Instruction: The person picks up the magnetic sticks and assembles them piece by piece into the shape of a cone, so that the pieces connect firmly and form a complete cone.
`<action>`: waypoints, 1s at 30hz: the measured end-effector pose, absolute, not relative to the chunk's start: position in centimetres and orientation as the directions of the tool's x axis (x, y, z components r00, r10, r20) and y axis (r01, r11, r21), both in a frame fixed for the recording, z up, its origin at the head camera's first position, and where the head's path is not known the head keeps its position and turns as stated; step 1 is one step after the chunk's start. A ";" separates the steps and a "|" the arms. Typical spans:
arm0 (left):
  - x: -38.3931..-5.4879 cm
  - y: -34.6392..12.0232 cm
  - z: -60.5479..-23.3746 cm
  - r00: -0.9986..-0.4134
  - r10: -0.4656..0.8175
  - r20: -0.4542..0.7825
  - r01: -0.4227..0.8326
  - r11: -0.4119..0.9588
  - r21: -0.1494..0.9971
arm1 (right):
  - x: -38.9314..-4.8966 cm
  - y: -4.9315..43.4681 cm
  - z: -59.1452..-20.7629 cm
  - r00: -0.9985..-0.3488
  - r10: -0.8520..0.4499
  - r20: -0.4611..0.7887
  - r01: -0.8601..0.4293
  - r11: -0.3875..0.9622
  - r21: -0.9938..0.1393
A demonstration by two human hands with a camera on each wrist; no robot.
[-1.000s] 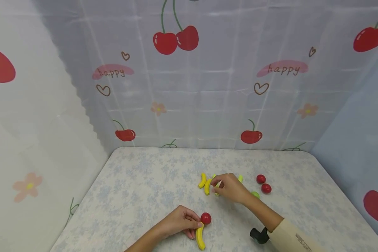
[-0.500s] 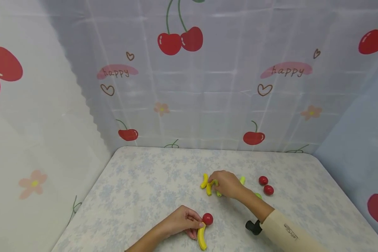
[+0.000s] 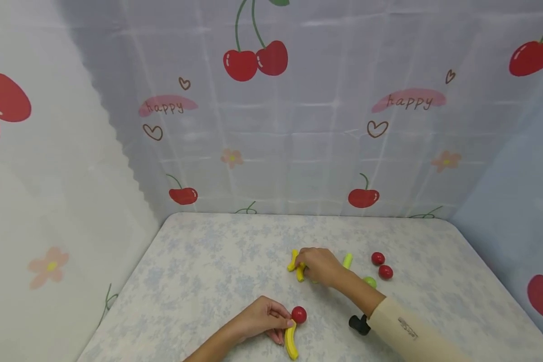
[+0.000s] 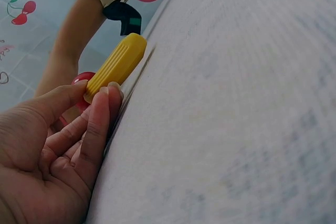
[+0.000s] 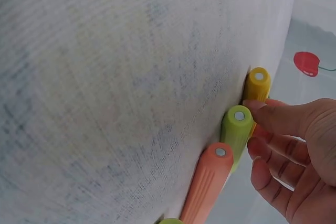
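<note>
- Yellow curved piece [image 3: 291, 343], pinched by thumb and fingers of a person's left hand [image 3: 262, 319], just beside a red ball [image 3: 299, 314] at the table's [image 3: 208, 261] near side.
- Right hand [image 3: 320, 265], farther back, pinches another yellow piece [image 5: 258, 85] beside a green one [image 5: 236, 132].

Readable text: "happy", twice, lowercase handwritten-style brown lettering on the back curtain [image 3: 280, 125]. One sits on the left pink patch [image 3: 168, 106], the other on the right pink patch [image 3: 409, 100], both head view. Right sleeve [image 3: 418, 338] carries a small dark print [image 3: 408, 327]; too small to read reliably. Left wrist view: cut-off pink patch [image 4: 5, 49] at left edge, marks too blurred to read.
</note>
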State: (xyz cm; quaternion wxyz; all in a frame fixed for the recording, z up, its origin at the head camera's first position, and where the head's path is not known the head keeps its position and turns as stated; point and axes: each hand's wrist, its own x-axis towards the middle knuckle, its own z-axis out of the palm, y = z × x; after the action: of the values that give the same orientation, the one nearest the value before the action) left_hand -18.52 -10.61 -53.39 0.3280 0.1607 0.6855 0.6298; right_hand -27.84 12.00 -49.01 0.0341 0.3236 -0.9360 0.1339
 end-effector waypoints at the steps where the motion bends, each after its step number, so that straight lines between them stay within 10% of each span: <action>1: -18.5 -10.6 -53.4 -0.734 0.632 -0.248 -0.194 0.155 0.969 | -27.9 11.9 -49.1 -0.785 -0.601 0.151 -0.619 0.753 -0.224; 30: -18.8 -10.7 -54.0 -0.742 0.630 -0.229 -0.187 0.133 0.973 | -26.5 13.0 -48.1 -0.808 -0.520 0.275 -0.588 0.740 -0.328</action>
State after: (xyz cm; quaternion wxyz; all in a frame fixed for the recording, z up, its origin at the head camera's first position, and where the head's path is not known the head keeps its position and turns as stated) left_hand -18.76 -10.66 -54.02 0.3203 0.1628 0.6813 0.6378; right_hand -26.48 12.95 -48.13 0.0830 0.2982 -0.9289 0.2032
